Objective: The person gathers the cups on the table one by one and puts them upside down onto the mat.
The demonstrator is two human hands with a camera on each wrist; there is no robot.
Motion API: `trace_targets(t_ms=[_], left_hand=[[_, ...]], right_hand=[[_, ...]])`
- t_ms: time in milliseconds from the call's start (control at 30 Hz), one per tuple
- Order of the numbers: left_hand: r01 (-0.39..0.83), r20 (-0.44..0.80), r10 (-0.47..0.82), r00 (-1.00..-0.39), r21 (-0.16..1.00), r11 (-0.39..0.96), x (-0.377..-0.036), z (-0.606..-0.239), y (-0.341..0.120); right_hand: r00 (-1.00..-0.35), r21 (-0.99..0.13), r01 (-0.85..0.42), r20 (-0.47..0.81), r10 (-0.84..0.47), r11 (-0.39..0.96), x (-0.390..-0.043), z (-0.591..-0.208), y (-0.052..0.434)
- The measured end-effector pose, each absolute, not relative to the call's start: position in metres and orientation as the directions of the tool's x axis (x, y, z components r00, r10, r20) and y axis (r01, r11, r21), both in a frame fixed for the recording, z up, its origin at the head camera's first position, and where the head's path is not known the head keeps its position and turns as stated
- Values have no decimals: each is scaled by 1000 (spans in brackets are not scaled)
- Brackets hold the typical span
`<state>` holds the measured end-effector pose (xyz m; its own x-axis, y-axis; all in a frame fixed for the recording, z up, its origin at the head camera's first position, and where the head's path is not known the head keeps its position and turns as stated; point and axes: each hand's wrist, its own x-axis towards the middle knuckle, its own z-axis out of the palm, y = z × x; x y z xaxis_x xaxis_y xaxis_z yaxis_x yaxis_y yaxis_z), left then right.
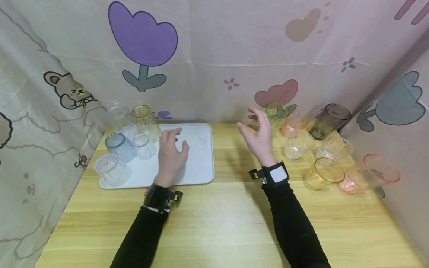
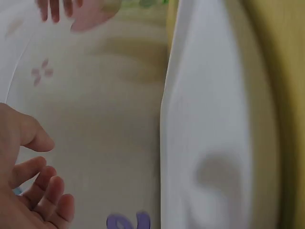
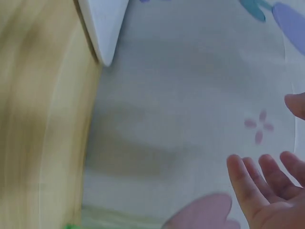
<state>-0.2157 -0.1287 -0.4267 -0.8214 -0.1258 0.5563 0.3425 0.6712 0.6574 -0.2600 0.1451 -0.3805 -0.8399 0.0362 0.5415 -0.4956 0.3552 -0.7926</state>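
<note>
My left hand (image 1: 172,154) hovers over the white tray (image 1: 197,152), its fingers loosely bent and holding nothing. Close to its left, on the tray, are a small clear glass (image 1: 145,147) and a taller yellow-tinted glass (image 1: 147,123). A blue glass (image 1: 121,147), a clear faceted glass (image 1: 113,170) and another clear glass (image 1: 123,121) also stand at that end. My right hand (image 1: 259,137) is raised over the table, thumb and fingers spread apart with nothing between them. Nearest to it is a green glass (image 1: 276,117) at the back. In the right wrist view, its fingers (image 3: 248,186) are extended.
Right of my right hand stand a pink glass (image 1: 295,124), a dark grey glass (image 1: 330,121), two clear glasses (image 1: 299,145), a yellow glass (image 1: 324,174) and a large pink glass (image 1: 368,174). A printed curtain (image 1: 207,48) hangs behind the wooden table (image 1: 214,223).
</note>
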Motion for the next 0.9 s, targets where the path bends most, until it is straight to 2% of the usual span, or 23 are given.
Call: trace_targets(t_ms=[233,433,567,900], left_hand=[[344,457,26,-889,630,696,-208,-435,-94],[347,342,168,-925,577,739,-201,-441,-74],[305,201,230,-952,559,771,-196,-444,-68],[195,-24,239,-971,507,840,-189,-442,-61]], right_hand=[[-799,-786,-470,572,185,401,-269,-380,173],[-764,-783,-396,571,301,479,-276,-386,196],[-795,-826,-300,493,354,477,-280,-392,208],[-891,-939,-196,290,349,281,-289,-403,220]])
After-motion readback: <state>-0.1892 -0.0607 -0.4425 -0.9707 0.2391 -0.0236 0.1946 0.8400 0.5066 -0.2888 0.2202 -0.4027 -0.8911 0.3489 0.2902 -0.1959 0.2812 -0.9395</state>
